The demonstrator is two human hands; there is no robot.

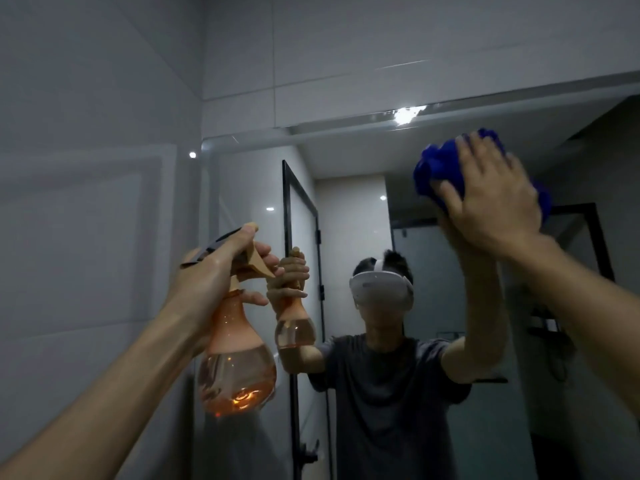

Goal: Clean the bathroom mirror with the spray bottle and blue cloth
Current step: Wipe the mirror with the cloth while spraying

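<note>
blue cloth [440, 168] is pressed flat to the mirror [346, 209] by the right hand [498, 199], fingers straight; overlapping strokes are best. spray bottle [239, 344] is gripped by the left hand [214, 275], trigger seemingly unsqueezed.

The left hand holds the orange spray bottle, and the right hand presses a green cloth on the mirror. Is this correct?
Only the colour is wrong. The head view shows the right hand pressing a blue cloth on the mirror. The left hand does hold the orange spray bottle.
</note>
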